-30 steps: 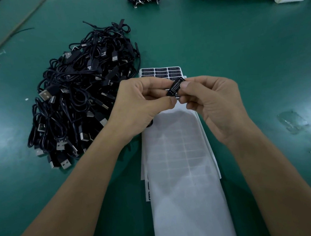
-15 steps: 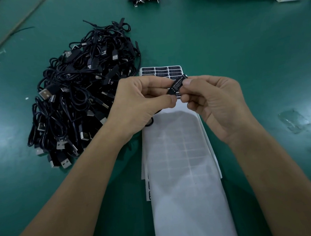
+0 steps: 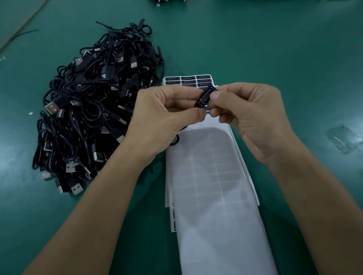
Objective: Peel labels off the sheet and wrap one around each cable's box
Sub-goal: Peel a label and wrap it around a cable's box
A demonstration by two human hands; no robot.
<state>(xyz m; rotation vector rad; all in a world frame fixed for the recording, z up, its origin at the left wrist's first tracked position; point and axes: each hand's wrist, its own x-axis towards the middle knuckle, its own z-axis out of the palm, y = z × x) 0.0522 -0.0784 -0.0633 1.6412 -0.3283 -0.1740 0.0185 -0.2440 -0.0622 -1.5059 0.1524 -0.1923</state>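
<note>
2 hands: left hand (image 3: 164, 119) and right hand (image 3: 254, 118) both pinch 1 small black box (image 3: 204, 99) between thumb and fingertips.
Box: tilted, white print up, held above the far part of the label sheet (image 3: 213, 189).
Label sheet: flat on the green table (image 3: 278, 53), black labels (image 3: 188, 80) at its far end.
Cable pile (image 3: 92, 114): just left of the sheet.
</note>
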